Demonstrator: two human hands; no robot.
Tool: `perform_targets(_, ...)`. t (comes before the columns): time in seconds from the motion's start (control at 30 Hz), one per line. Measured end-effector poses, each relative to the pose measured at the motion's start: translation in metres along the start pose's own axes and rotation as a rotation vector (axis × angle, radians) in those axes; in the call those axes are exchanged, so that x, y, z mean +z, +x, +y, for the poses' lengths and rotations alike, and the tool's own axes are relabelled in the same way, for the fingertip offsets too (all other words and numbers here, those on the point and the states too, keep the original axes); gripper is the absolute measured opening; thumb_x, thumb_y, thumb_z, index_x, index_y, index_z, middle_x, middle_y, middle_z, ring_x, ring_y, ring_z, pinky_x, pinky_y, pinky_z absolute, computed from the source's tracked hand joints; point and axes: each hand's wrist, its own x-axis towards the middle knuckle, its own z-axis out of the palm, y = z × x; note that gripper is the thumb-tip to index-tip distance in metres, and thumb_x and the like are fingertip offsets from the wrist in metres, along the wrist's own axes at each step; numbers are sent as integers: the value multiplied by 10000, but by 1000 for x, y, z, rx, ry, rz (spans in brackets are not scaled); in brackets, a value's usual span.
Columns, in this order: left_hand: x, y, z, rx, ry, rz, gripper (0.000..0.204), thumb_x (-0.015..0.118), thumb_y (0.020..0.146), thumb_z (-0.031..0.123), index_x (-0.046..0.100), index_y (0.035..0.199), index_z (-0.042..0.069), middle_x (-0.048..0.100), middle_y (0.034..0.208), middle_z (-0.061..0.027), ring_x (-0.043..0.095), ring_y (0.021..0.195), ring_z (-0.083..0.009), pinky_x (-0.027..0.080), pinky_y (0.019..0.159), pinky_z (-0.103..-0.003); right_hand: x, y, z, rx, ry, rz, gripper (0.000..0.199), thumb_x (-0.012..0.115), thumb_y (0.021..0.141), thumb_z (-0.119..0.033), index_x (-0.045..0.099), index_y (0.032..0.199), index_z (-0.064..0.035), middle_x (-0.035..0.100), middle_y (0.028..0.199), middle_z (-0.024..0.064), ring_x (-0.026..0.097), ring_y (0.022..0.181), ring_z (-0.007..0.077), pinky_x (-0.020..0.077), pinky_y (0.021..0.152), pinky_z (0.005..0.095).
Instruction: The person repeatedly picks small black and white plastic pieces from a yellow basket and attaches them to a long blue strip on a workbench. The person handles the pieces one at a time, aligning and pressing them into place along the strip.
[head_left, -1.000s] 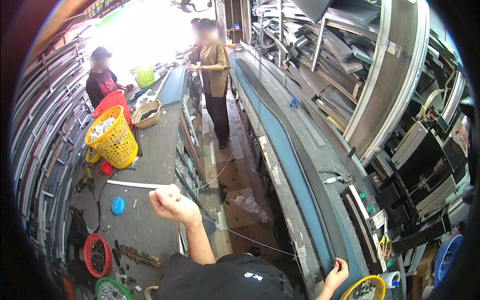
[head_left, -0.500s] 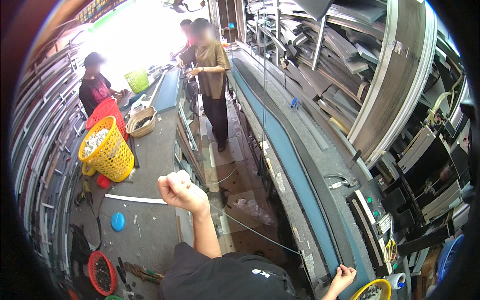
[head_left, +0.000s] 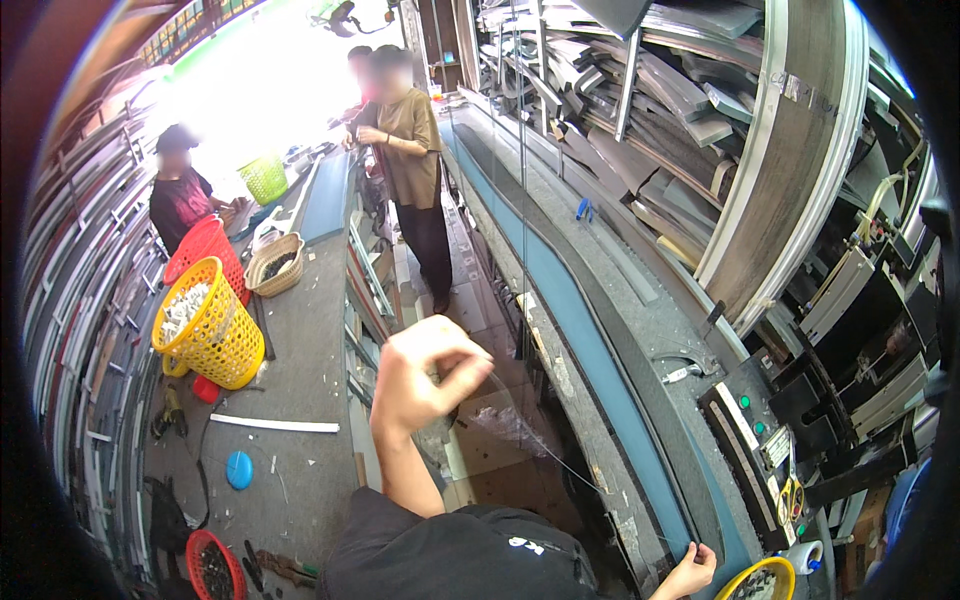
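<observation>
The thin, pale cord (head_left: 572, 468) hangs over the gap between the two desks, running from the left hand (head_left: 425, 375) to the near-left edge of the right desk (head_left: 660, 330), then faintly on toward the right hand (head_left: 688, 572). The left hand is raised over the gap near the left desk (head_left: 310, 350)'s right edge, its fingers curled and its thumb closed against them, apparently pinching the cord. The right hand is at the near end of the right desk, thumb and forefinger pressed together, seemingly on the cord's other stretch, beside the dark strip (head_left: 645, 420) and the blue strip (head_left: 590, 365); a yellow basket (head_left: 787, 570) stands just right of it. The cord looks very light and limp, probably smooth enough to slip through a loose pinch, so a firm fingertip hold near each end would suit it best. Its long axis slants down and rightward from the left fingertips to the right desk's edge, crossing the line of both strips, which run along that desk's length.
</observation>
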Motion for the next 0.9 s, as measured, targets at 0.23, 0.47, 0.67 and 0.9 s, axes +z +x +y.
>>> perform_targets(0.23, 72, 23, 32, 631, -683, -550, 183, 758, 796, 276, 730, 845, 102, 670, 986, -45, 620, 953, -251, 442, 844, -393, 17, -10, 32, -91, 143, 110, 167, 772, 801, -190, 736, 830, -29, 716, 813, 132, 666, 685, 287, 523, 649, 386)
perform_targets(0.47, 298, -92, 67, 505, -881, -1138, 144, 632, 885, 183, 687, 833, 60, 565, 979, -101, 552, 950, -289, 448, 823, -399, 69, -28, 83, -17, 247, 192, 176, 702, 865, -102, 670, 993, 14, 657, 936, 101, 565, 789, 210, 471, 734, 347)
perform_targets(0.67, 412, -192, 44, 637, -598, -927, 181, 671, 795, 155, 722, 949, 75, 517, 1183, -138, 486, 1129, -329, 423, 944, -422, 75, -29, 87, 28, 164, 286, 159, 724, 850, -105, 680, 958, 2, 629, 1032, 115, 576, 913, 255, 465, 805, 378)
perform_targets(0.9, 437, -225, 14, 807, -595, -825, 349, 616, 854, 188, 671, 1180, 76, 454, 1426, -177, 387, 1366, -349, 344, 1115, -440, 77, -26, 90, -121, 34, 299, 170, 735, 835, -134, 682, 906, 11, 614, 996, 124, 577, 974, 291, 452, 866, 423)
